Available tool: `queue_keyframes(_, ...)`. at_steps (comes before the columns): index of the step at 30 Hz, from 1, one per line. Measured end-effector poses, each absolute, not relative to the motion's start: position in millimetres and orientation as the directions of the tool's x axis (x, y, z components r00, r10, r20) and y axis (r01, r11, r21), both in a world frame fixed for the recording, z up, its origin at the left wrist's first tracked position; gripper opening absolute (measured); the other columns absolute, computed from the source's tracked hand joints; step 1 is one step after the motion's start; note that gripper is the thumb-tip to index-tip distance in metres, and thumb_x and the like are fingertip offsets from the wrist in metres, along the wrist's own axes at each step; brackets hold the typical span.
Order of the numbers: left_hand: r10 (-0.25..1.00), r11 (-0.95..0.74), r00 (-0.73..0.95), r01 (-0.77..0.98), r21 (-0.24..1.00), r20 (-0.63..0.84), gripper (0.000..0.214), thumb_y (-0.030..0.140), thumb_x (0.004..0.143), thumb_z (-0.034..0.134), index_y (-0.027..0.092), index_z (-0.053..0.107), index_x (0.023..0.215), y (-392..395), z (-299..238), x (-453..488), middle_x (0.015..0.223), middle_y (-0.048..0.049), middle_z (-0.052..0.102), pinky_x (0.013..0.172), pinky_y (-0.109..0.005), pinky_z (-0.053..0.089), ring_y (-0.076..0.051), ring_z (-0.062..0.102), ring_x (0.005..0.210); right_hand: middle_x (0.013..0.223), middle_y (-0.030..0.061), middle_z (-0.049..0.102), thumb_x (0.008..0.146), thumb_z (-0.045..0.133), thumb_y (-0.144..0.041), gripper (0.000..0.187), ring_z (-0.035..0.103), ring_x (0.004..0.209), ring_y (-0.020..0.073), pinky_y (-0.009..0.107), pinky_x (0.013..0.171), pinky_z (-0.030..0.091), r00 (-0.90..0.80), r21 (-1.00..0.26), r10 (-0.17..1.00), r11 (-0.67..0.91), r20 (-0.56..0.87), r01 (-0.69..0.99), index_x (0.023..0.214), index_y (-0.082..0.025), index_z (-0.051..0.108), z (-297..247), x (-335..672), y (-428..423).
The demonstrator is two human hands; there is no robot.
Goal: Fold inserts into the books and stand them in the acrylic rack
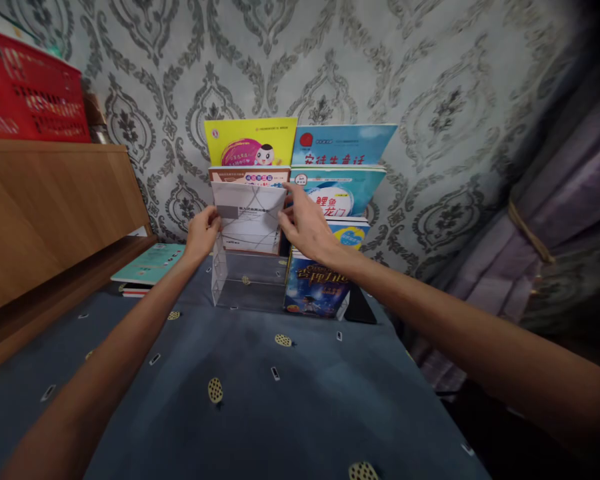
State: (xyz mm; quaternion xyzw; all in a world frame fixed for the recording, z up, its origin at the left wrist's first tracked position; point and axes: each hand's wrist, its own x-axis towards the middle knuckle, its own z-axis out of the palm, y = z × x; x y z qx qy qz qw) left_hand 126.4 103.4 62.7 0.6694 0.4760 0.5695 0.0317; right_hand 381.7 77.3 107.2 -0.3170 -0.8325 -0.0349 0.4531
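Observation:
A white booklet (253,217) with grey print stands upright in the left column of a clear acrylic rack (250,287). My left hand (204,232) pinches its left edge. At the opposite edge, my right hand (307,223) has its fingers closed on the upper right side. Behind the booklet rises a brown-bordered book (230,175), and farther back a yellow book (253,137). The right column holds two blue-green books, a blue one (343,143) behind a teal one (357,187), with a dark blue book (315,290) in front.
Left of the rack lies a small stack of teal-covered books (153,265) beside a wooden cabinet (60,213). A red basket (33,87) sits on that cabinet. Patterned dark blue cloth (250,413) covers the table. A tied curtain (500,267) hangs at the right.

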Motion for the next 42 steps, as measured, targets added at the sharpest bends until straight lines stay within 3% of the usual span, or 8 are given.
queue_keyframes(9,0.658,-0.369,-0.102,0.82,0.438,0.746,0.009,0.02,0.08,0.049,0.022,0.058,0.081,98.6,58.6,125.9,0.079,-0.0047,0.065,0.087,-0.038,0.049,-0.025,0.063,0.081,0.12,0.0166,0.056,0.087,0.045,-0.015,0.054,0.06,0.101,0.028,0.053,0.095,0.052,-0.411,-0.197,0.462,0.817,0.786,0.542,0.141,-0.016,0.042,106.1,380.8,76.6)
queue_keyframes(18,0.669,-0.343,-0.129,0.82,0.458,0.732,0.011,0.023,0.085,0.049,0.021,0.053,0.096,100.0,52.4,128.3,0.084,-0.0081,0.066,0.091,-0.044,0.049,-0.029,0.066,0.088,0.117,0.016,0.053,0.086,0.044,-0.012,0.058,0.058,0.102,0.0278,0.052,0.096,0.052,-0.404,-0.202,0.464,0.816,0.788,0.542,0.144,-0.015,0.04,105.9,380.2,73.9)
queue_keyframes(23,0.684,-0.286,-0.155,0.843,0.457,0.713,0.012,0.025,0.087,0.052,0.021,0.051,0.099,99.5,53.6,133.2,0.085,-0.0089,0.067,0.091,-0.044,0.05,-0.031,0.069,0.092,0.114,0.0181,0.051,0.087,0.042,-0.013,0.055,0.056,0.104,0.0291,0.051,0.098,0.051,-0.406,-0.191,0.451,0.821,0.795,0.539,0.142,-0.007,0.04,104.5,381.2,70.8)
queue_keyframes(26,0.704,-0.248,-0.159,0.858,0.449,0.693,0.013,0.026,0.088,0.051,0.021,0.05,0.1,100.6,52.0,136.0,0.086,-0.0109,0.068,0.089,-0.045,0.051,-0.033,0.069,0.092,0.111,0.0159,0.051,0.087,0.042,-0.013,0.055,0.055,0.102,0.0283,0.05,0.096,0.051,-0.405,-0.188,0.454,0.816,0.794,0.546,0.142,-0.009,0.04,103.2,382.6,71.6)
queue_keyframes(31,0.684,-0.295,-0.157,0.833,0.467,0.713,0.015,0.025,0.087,0.052,0.022,0.047,0.101,105.9,47.7,135.4,0.086,-0.0107,0.069,0.087,-0.044,0.051,-0.033,0.07,0.091,0.109,0.0127,0.052,0.085,0.043,-0.012,0.057,0.055,0.099,0.0269,0.049,0.095,0.051,-0.405,-0.174,0.448,0.813,0.797,0.556,0.142,-0.015,0.04,102.4,384.3,75.4)
queue_keyframes(35,0.693,-0.329,-0.133,0.817,0.474,0.709,0.016,0.025,0.086,0.052,0.022,0.046,0.101,105.8,45.0,131.4,0.088,-0.0101,0.069,0.088,-0.042,0.051,-0.031,0.07,0.092,0.11,0.0137,0.051,0.087,0.042,-0.013,0.057,0.056,0.101,0.0275,0.05,0.097,0.051,-0.399,-0.187,0.448,0.818,0.8,0.544,0.144,-0.013,0.038,101.2,383.7,70.7)
queue_keyframes(42,0.669,-0.399,-0.1,0.787,0.47,0.737,0.027,0.025,0.086,0.051,0.02,0.046,0.112,87.5,26.1,125.1,0.09,-0.0071,0.068,0.084,-0.04,0.051,-0.026,0.068,0.086,0.124,0.0162,0.049,0.09,0.041,-0.015,0.064,0.057,0.11,0.0294,0.054,0.097,0.052,-0.398,-0.216,0.452,0.832,0.798,0.511,0.153,-0.019,0.029,85.6,382.7,49.1)
